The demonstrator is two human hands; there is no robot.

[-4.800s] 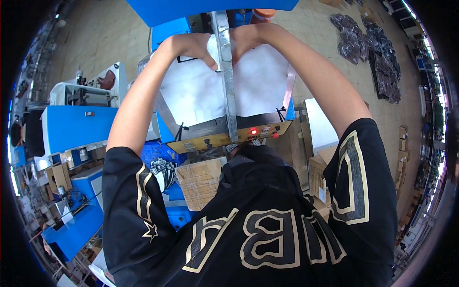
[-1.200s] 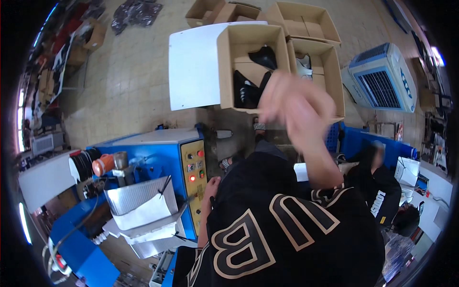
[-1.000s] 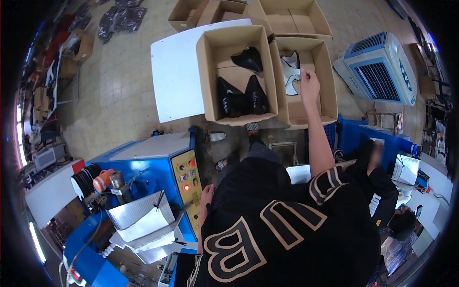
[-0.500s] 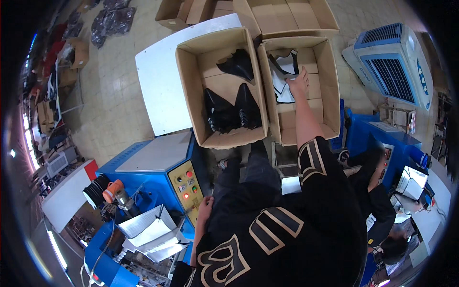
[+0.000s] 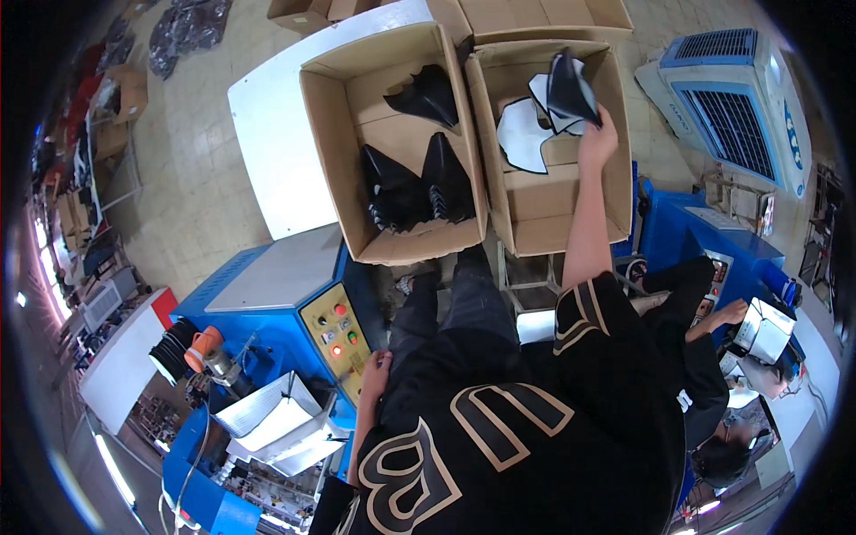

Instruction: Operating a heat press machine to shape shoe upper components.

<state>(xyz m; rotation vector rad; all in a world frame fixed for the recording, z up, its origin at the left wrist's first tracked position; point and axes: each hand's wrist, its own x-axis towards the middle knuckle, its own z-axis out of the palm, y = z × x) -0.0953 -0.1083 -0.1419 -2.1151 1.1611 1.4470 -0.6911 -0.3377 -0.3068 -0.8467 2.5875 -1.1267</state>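
- Black, curved and tapering to a point: that's the shoe-like piece (image 5: 575, 89), up at one o'clock in the view, at the far end of the right carton (image 5: 535, 212).
- Right hand (image 5: 599, 141) has it, fingers clamped on the near tip; the piece runs away toward eleven, long axis eleven to five.
- White layers (image 5: 539, 89) peek out on its nine o'clock side; can't tell if the fingers grip those too.
- One white piece (image 5: 522, 138) lies in the carton, nine o'clock from that hand.
- Left hand (image 5: 374, 376), the farther one, is well apart at half past seven, beside the control panel (image 5: 337, 337), loosely curled; can't tell if it holds anything.
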